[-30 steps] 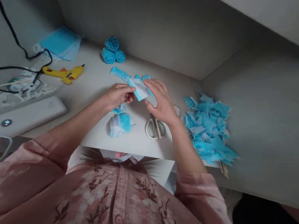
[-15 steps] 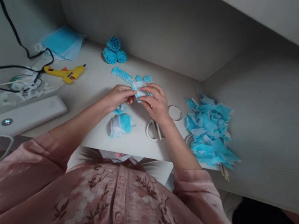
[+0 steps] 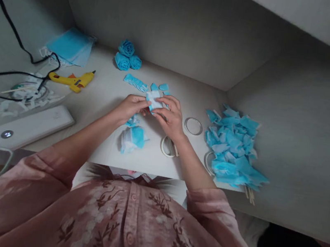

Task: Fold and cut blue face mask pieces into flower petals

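Note:
My left hand [image 3: 130, 109] and my right hand [image 3: 168, 118] meet over the middle of the white desk [image 3: 100, 96]. Both pinch one small blue and white fabric piece [image 3: 153, 99] between their fingertips. Just beyond them lie a blue strip [image 3: 135, 82] and small blue scraps [image 3: 163, 87]. A crumpled blue and white bundle [image 3: 133, 138] lies in front of my left hand. White-handled scissors [image 3: 167, 147] lie partly under my right wrist.
Three blue fabric roses [image 3: 127, 55] sit at the back. A yellow glue gun [image 3: 72, 80] with a black cord, a stack of blue masks [image 3: 69, 45] and a white power strip [image 3: 31, 124] are on the left. A pile of blue cut pieces [image 3: 233, 145] and a clear ring [image 3: 193, 126] lie to the right.
My right hand has closed in on the fabric piece, folding it smaller between both hands. It has shifted left, uncovering the clear ring.

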`<action>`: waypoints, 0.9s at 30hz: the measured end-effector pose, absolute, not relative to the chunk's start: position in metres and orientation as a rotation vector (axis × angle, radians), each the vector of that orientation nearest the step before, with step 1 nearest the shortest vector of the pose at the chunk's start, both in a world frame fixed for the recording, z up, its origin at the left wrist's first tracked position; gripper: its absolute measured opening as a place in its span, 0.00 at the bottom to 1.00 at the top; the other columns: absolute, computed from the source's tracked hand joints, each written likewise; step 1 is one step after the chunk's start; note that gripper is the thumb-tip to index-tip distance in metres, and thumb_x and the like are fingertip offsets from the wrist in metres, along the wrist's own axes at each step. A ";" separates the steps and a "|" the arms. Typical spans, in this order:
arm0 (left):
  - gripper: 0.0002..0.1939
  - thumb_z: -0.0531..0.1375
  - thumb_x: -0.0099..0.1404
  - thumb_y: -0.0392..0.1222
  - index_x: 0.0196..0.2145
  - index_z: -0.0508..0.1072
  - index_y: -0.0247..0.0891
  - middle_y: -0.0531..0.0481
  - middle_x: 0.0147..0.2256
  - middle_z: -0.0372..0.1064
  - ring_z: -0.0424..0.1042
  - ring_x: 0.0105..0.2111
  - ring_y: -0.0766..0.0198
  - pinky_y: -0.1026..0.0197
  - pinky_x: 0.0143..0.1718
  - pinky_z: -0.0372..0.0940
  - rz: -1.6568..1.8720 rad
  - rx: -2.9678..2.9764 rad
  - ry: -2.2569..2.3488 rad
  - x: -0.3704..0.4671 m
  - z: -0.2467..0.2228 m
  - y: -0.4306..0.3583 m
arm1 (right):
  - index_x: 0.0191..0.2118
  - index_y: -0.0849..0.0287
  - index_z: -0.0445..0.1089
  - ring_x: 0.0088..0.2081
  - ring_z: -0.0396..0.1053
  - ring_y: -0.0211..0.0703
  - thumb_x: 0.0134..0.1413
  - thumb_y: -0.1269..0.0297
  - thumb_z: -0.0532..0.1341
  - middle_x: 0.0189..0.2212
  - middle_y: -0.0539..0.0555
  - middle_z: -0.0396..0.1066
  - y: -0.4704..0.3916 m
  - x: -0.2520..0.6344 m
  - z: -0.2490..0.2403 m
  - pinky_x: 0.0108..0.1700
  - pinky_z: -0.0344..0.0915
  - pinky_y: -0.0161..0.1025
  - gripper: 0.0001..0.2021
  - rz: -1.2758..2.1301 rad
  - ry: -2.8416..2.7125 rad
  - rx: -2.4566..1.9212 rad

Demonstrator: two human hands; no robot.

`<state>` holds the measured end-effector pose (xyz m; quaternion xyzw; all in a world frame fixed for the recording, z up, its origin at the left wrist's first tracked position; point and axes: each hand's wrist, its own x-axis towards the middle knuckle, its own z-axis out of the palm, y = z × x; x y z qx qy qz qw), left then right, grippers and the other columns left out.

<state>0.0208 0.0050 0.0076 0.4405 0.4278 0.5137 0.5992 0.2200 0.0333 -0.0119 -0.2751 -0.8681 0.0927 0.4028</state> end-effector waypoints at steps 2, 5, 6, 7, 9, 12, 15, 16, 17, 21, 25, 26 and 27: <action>0.18 0.74 0.50 0.52 0.23 0.77 0.35 0.52 0.22 0.72 0.68 0.24 0.69 0.65 0.29 0.64 1.205 1.089 1.037 0.022 0.009 0.004 | 0.37 0.46 0.79 0.64 0.65 0.55 0.66 0.52 0.62 0.55 0.53 0.75 0.031 0.220 -0.014 0.67 0.61 0.61 0.10 0.259 -2.150 -0.742; 0.17 0.73 0.51 0.52 0.23 0.76 0.36 0.54 0.21 0.71 0.67 0.24 0.69 0.65 0.29 0.63 1.225 1.163 1.106 0.025 0.011 0.002 | 0.37 0.48 0.79 0.63 0.65 0.55 0.65 0.52 0.62 0.56 0.55 0.75 0.026 0.218 -0.016 0.67 0.61 0.60 0.11 0.325 -2.066 -0.776; 0.16 0.73 0.51 0.51 0.23 0.76 0.36 0.54 0.22 0.71 0.66 0.24 0.69 0.65 0.29 0.62 1.235 1.167 1.120 0.026 0.011 0.002 | 0.37 0.48 0.79 0.63 0.66 0.54 0.65 0.51 0.62 0.55 0.55 0.75 0.024 0.216 -0.017 0.67 0.61 0.60 0.11 0.358 -2.036 -0.785; 0.15 0.73 0.51 0.49 0.24 0.77 0.36 0.55 0.22 0.72 0.67 0.24 0.69 0.65 0.29 0.62 1.247 1.166 1.129 0.026 0.010 0.002 | 0.37 0.49 0.79 0.62 0.67 0.54 0.65 0.51 0.62 0.55 0.56 0.75 0.023 0.215 -0.017 0.66 0.61 0.59 0.12 0.394 -2.006 -0.795; 0.12 0.72 0.52 0.46 0.27 0.78 0.36 0.54 0.24 0.74 0.69 0.25 0.68 0.66 0.30 0.63 1.263 1.171 1.125 0.027 0.008 0.003 | 0.37 0.50 0.78 0.60 0.69 0.53 0.64 0.49 0.63 0.55 0.57 0.75 0.020 0.212 -0.017 0.66 0.63 0.58 0.12 0.475 -1.941 -0.826; 0.10 0.69 0.54 0.43 0.33 0.80 0.35 0.53 0.25 0.75 0.72 0.27 0.67 0.66 0.31 0.64 1.258 1.207 1.083 0.026 0.005 0.004 | 0.36 0.52 0.77 0.58 0.71 0.51 0.62 0.46 0.64 0.55 0.59 0.74 0.018 0.210 -0.019 0.65 0.64 0.56 0.15 0.606 -1.843 -0.877; 0.15 0.67 0.56 0.41 0.41 0.80 0.35 0.54 0.25 0.75 0.73 0.26 0.67 0.66 0.31 0.64 1.233 1.265 1.081 0.025 0.002 0.004 | 0.35 0.54 0.76 0.58 0.72 0.51 0.57 0.41 0.66 0.54 0.60 0.73 0.019 0.208 -0.021 0.63 0.67 0.54 0.19 0.769 -1.731 -0.902; 0.17 0.67 0.57 0.41 0.44 0.80 0.34 0.54 0.25 0.75 0.73 0.25 0.67 0.66 0.31 0.64 1.223 1.285 1.089 0.025 0.002 0.004 | 0.35 0.54 0.75 0.58 0.71 0.50 0.56 0.40 0.67 0.54 0.60 0.73 0.020 0.208 -0.022 0.61 0.69 0.52 0.20 0.829 -1.692 -0.906; 0.19 0.67 0.57 0.40 0.46 0.79 0.34 0.54 0.25 0.75 0.73 0.25 0.67 0.66 0.31 0.64 1.215 1.299 1.098 0.025 0.002 0.004 | 0.35 0.54 0.75 0.58 0.71 0.50 0.54 0.39 0.67 0.55 0.60 0.73 0.020 0.207 -0.022 0.59 0.70 0.50 0.21 0.887 -1.653 -0.909; 0.24 0.67 0.57 0.40 0.53 0.78 0.34 0.55 0.24 0.75 0.75 0.26 0.65 0.64 0.33 0.66 1.202 1.314 1.102 0.026 0.002 0.003 | 0.34 0.54 0.74 0.50 0.75 0.44 0.50 0.42 0.70 0.45 0.55 0.77 0.019 0.205 -0.020 0.53 0.71 0.42 0.20 1.090 -1.527 -0.915; 0.29 0.66 0.58 0.40 0.57 0.75 0.32 0.56 0.23 0.74 0.76 0.26 0.65 0.64 0.33 0.67 1.189 1.326 1.107 0.026 0.003 0.002 | 0.33 0.55 0.73 0.34 0.73 0.37 0.49 0.47 0.73 0.30 0.47 0.75 0.018 0.203 -0.020 0.47 0.70 0.38 0.17 1.288 -1.406 -0.874; 0.30 0.66 0.58 0.40 0.59 0.74 0.31 0.56 0.22 0.73 0.76 0.25 0.65 0.65 0.33 0.66 1.186 1.333 1.119 0.026 0.002 0.002 | 0.33 0.55 0.72 0.33 0.73 0.37 0.48 0.47 0.73 0.29 0.46 0.74 0.018 0.202 -0.020 0.46 0.70 0.38 0.18 1.311 -1.380 -0.861; 0.32 0.66 0.58 0.40 0.61 0.73 0.30 0.56 0.22 0.73 0.76 0.25 0.66 0.65 0.32 0.66 1.181 1.342 1.133 0.026 0.002 0.002 | 0.34 0.55 0.72 0.33 0.74 0.37 0.47 0.47 0.74 0.30 0.46 0.74 0.018 0.202 -0.021 0.46 0.70 0.38 0.19 1.324 -1.356 -0.853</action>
